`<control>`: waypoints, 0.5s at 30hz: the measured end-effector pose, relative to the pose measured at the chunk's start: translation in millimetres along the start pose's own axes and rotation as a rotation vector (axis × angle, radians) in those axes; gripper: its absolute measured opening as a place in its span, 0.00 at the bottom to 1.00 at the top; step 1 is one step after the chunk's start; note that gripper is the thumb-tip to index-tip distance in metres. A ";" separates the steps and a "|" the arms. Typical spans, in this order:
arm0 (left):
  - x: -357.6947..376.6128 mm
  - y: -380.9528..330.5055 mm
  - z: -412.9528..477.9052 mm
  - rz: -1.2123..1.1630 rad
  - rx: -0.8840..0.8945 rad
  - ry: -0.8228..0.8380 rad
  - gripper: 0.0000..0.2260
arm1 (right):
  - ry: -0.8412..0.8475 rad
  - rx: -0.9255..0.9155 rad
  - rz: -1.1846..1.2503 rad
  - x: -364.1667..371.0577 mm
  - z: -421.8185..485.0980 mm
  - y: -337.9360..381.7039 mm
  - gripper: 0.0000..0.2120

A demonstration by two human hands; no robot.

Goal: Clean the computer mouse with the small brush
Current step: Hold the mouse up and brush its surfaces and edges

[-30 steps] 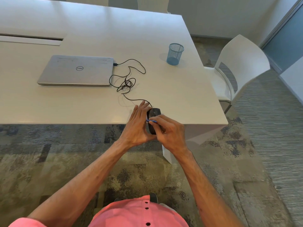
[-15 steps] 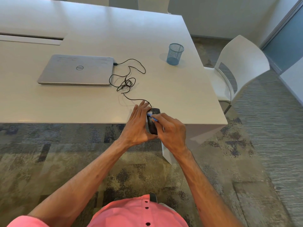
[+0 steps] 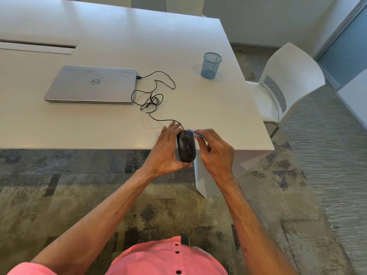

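A black wired computer mouse sits at the near edge of the white table, its rear hanging over the edge. My left hand holds it along its left side, fingers stretched forward and thumb under the rear. My right hand pinches a small blue brush, whose tip touches the mouse's front right corner near the scroll wheel. The mouse's black cable runs in a tangle to a closed silver laptop.
A blue mesh pen cup stands toward the table's right side. A white chair is by the right edge. A cable slot lies at the far left. Patterned carpet covers the floor below.
The brush has moved forward along the mouse, from its middle to the front right corner, and my right hand has shifted right, uncovering the mouse's top. My left hand has kept its hold.
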State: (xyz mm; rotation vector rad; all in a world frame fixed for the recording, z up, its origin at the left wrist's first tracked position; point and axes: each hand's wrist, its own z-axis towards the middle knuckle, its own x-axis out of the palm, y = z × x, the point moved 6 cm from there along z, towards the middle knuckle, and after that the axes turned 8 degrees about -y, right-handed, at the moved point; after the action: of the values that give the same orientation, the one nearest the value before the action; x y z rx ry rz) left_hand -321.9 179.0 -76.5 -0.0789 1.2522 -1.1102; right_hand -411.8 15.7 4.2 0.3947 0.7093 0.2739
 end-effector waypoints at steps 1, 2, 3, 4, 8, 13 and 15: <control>0.4 -0.1 0.0 0.000 0.004 -0.002 0.58 | 0.016 -0.019 -0.011 1.4 0.6 0.1 0.09; 0.7 -0.1 0.3 0.001 0.006 -0.004 0.58 | 0.033 -0.034 -0.023 3.2 0.3 0.4 0.09; 1.0 0.2 0.7 0.002 0.007 -0.005 0.58 | 0.053 -0.044 -0.034 5.0 -0.8 0.8 0.09; 1.1 0.6 1.5 0.003 0.007 -0.005 0.58 | 0.072 -0.045 -0.041 6.3 -2.0 1.0 0.08; -0.1 4.5 3.7 0.007 -0.006 -0.006 0.58 | 0.138 -0.023 -0.018 4.0 -2.7 2.0 0.09; -0.8 9.2 1.8 0.016 -0.003 0.009 0.60 | 0.170 0.100 0.096 -2.1 3.0 -8.1 0.07; -0.7 9.0 1.3 0.019 0.001 0.013 0.60 | 0.117 0.174 0.140 -4.6 6.6 -12.3 0.07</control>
State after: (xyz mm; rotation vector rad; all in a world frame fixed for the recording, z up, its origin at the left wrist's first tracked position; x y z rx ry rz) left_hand -315.3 183.4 -80.8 -0.0589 1.2620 -1.0961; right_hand -409.3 1.3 5.9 0.5995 0.8248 0.3714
